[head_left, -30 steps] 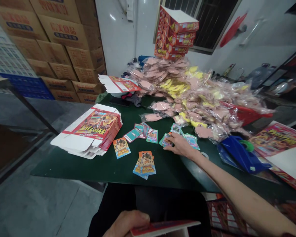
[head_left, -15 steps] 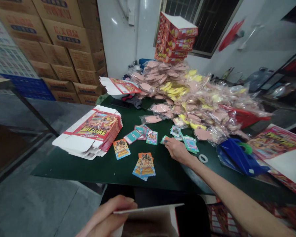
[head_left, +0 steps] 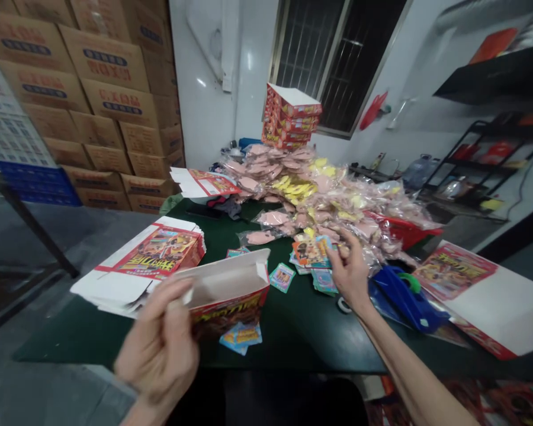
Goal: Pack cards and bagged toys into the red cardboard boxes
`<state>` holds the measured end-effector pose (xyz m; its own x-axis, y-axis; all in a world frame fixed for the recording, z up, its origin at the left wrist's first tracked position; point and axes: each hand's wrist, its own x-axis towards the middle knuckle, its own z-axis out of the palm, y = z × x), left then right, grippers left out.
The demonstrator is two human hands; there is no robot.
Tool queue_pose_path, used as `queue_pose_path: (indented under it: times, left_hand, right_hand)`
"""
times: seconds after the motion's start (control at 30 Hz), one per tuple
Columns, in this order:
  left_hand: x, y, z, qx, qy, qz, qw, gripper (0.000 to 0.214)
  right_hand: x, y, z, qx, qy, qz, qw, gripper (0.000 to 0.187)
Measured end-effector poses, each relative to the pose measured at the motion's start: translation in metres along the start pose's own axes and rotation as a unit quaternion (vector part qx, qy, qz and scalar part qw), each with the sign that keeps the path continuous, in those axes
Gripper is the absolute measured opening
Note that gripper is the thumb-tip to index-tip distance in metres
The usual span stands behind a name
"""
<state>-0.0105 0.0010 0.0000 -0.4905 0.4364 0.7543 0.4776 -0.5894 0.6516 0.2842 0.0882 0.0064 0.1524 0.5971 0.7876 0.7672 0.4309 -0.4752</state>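
Red carton (head_left: 226, 310) stands open and raised above the table, its white inside showing, with the left hand (head_left: 157, 349) wrapped around its near end and the fingers (head_left: 177, 299) curled firmly against the card, clamping it. The carton hangs over the green table (head_left: 293, 349), and a few cards (head_left: 242, 337) show just below it. Now that it is open, its inside is bare as far as this view shows, with nothing visible in it. The right hand (head_left: 349, 272) is out toward the far side of the table, thumb and fingers drawn together just beside a fanned bunch of cards (head_left: 308, 251). Whether those fingertips pinch a card cannot be told from this view. A loose card (head_left: 282, 277) lies between the two hands. Flat printed blanks (head_left: 146, 260) are stacked to the left, and another flat blank (head_left: 468, 296) lies to the right beside a blue bag (head_left: 406, 302). Heaped plastic packets (head_left: 337, 201) rise behind, beneath a stack of made-up cartons (head_left: 291, 115).
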Motion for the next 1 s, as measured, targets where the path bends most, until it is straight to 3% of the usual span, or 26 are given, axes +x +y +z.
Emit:
queue_pose_path:
  times: [0.07, 0.13, 0.2, 0.27, 0.37, 0.43, 0.53, 0.67, 0.83, 0.93, 1.0]
  left_hand:
    - [-0.007, -0.009, 0.025, 0.018, -0.043, 0.038, 0.998, 0.022]
    - [-0.016, -0.018, 0.038, 0.019, -0.066, 0.038, 0.997, 0.022]
    - [-0.024, -0.024, 0.041, 0.010, -0.062, 0.027, 0.998, 0.022]
    - [-0.028, -0.025, 0.038, 0.011, -0.053, 0.024, 0.998, 0.022]
    - [-0.030, -0.023, 0.036, 0.012, -0.045, 0.018, 0.999, 0.023]
    - [-0.029, -0.022, 0.035, 0.009, -0.044, 0.016, 0.999, 0.023]
    - [-0.028, -0.021, 0.036, 0.005, -0.045, 0.025, 0.999, 0.024]
    - [-0.027, -0.020, 0.036, -0.010, -0.052, 0.045, 0.998, 0.024]
    - [-0.025, -0.019, 0.037, -0.046, -0.064, 0.039, 0.996, 0.019]
    - [-0.023, -0.022, 0.038, -0.054, -0.066, 0.046, 0.995, 0.018]
    - [-0.022, -0.025, 0.037, -0.046, -0.086, 0.063, 0.993, 0.019]
  right_hand:
    - [0.005, -0.023, -0.022, 0.063, 0.089, 0.055, 0.992, 0.033]
    - [0.002, -0.050, -0.042, 0.119, 0.127, 0.077, 0.982, 0.024]
    - [-0.006, -0.077, -0.055, 0.148, 0.107, 0.066, 0.981, 0.020]
    - [-0.014, -0.100, -0.058, 0.153, 0.042, 0.030, 0.987, 0.023]
    - [-0.023, -0.124, -0.041, 0.164, -0.029, -0.038, 0.985, 0.035]
    - [-0.026, -0.132, -0.023, 0.160, -0.030, -0.101, 0.982, 0.041]
    - [-0.025, -0.134, 0.000, 0.100, -0.033, -0.213, 0.971, 0.034]
    - [-0.024, -0.135, 0.009, 0.055, -0.051, -0.332, 0.940, 0.034]
    - [-0.031, -0.140, 0.020, -0.026, -0.136, -0.315, 0.939, 0.014]
    - [-0.042, -0.137, 0.028, -0.068, -0.192, -0.299, 0.932, 0.025]
    - [-0.052, -0.130, 0.027, -0.036, -0.169, -0.294, 0.940, 0.038]
